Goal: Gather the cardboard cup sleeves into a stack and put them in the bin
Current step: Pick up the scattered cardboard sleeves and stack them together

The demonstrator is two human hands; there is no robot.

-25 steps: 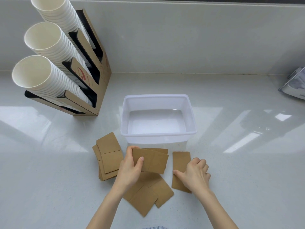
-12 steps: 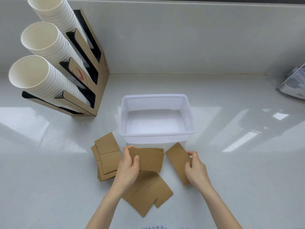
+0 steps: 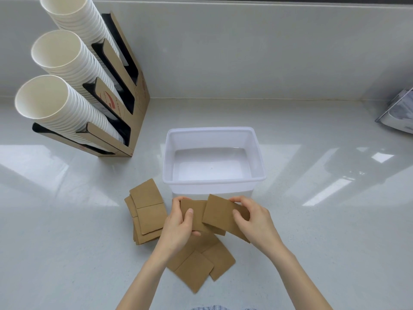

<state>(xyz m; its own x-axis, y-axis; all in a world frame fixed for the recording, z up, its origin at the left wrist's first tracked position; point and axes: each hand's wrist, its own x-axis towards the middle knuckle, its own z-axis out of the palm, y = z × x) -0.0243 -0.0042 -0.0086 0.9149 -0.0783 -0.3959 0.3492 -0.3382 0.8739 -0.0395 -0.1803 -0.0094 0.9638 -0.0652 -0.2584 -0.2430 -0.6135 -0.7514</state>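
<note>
My left hand (image 3: 178, 224) grips a small stack of brown cardboard cup sleeves (image 3: 194, 214) just in front of the bin. My right hand (image 3: 254, 222) holds a single sleeve (image 3: 218, 214), which overlaps the right side of that stack. The white plastic bin (image 3: 213, 130) stands empty directly behind my hands. A loose pile of sleeves (image 3: 147, 211) lies on the counter to the left. More sleeves (image 3: 201, 265) lie fanned out on the counter under my wrists.
A cardboard dispenser (image 3: 134, 90) holding three slanted columns of white paper cups (image 3: 58, 104) stands at the back left. A clear plastic object (image 3: 397, 113) sits at the right edge. The glossy white counter meets a wall behind the bin.
My right hand lifted the single sleeve off the counter at the right and carried it left onto the stack held in my left hand.
</note>
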